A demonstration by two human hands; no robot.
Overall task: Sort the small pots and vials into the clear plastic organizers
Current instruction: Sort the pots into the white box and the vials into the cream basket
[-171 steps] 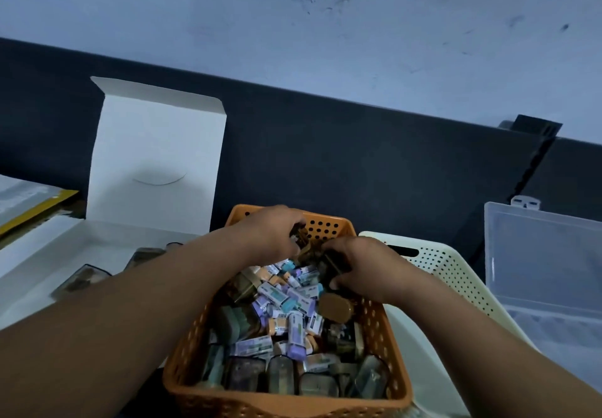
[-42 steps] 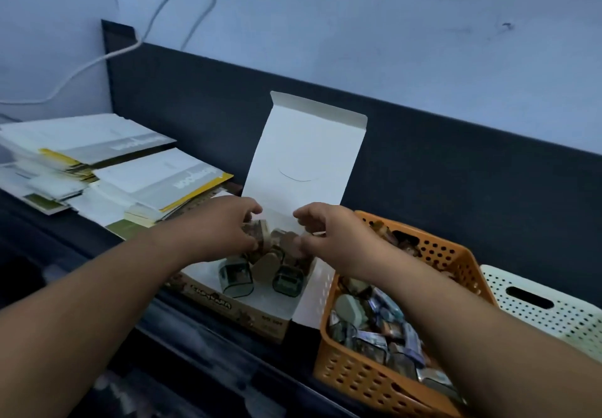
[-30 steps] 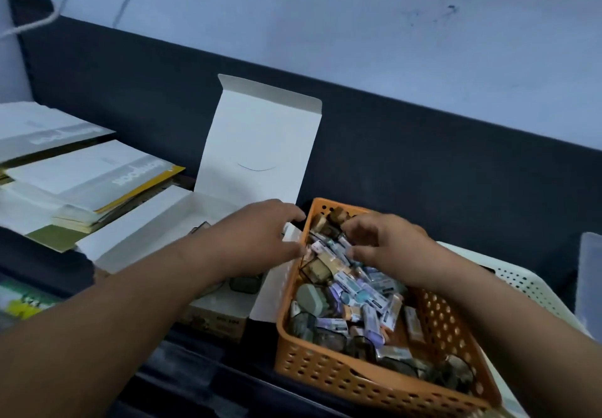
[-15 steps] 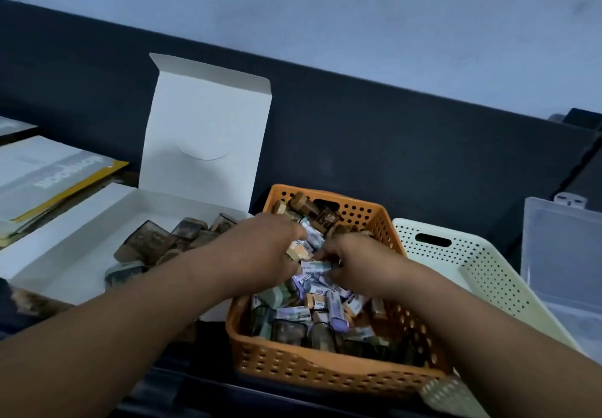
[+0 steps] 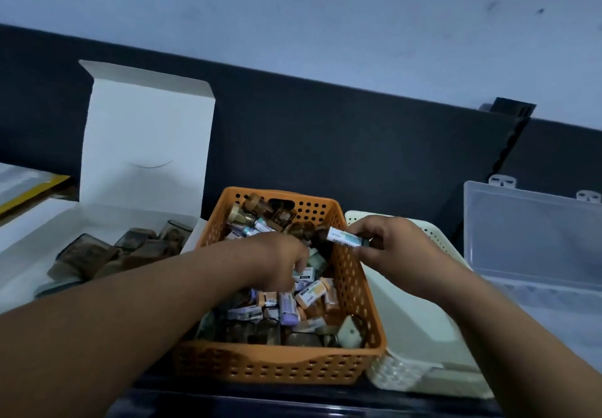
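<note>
An orange perforated basket (image 5: 365,307) in the middle holds several small labelled vials and brown-capped pots (image 5: 250,212). My left hand (image 5: 277,261) reaches down into the pile with its fingers curled among the vials; what they hold is hidden. My right hand (image 5: 391,245) hovers over the basket's right rim and pinches a small white-labelled vial (image 5: 343,237) lying sideways. A clear plastic organizer (image 5: 534,238) stands open at the right, its lid raised.
A white cardboard box (image 5: 143,144) with its lid up stands at the left and holds several dark clear pots (image 5: 130,248). A cream perforated basket (image 5: 420,336) sits between the orange basket and the organizer. Papers (image 5: 22,186) lie at far left. A dark panel runs behind.
My right hand has lifted out of the pile to the right with a white-labelled vial pinched in it. My left hand has dug deeper into the basket. The view shifted slightly right.
</note>
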